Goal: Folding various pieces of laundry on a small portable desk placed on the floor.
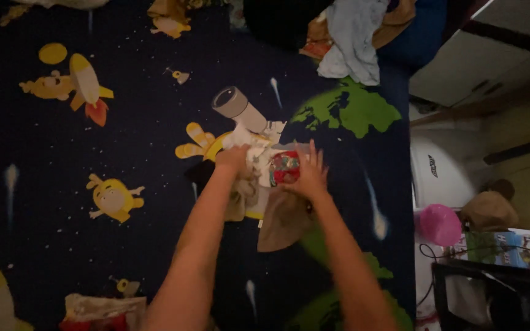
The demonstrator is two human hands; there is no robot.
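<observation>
A small white garment [260, 158] with a red and green printed patch lies on a dark blue space-patterned bedspread [93, 245]. My left hand [233, 157] grips the garment's upper left part, fingers closed on the cloth. My right hand [310, 173] rests on its right side, fingers spread and pressing down over the red patch. A brownish piece of cloth [283, 224] lies under and below the white garment, between my forearms.
A heap of clothes [352, 38] sits at the bedspread's far edge. Another crumpled item with red [100, 311] lies at the near left. Right of the bed stand a pink round object [439, 224], a brown soft thing [489, 209] and a dark box [492, 297].
</observation>
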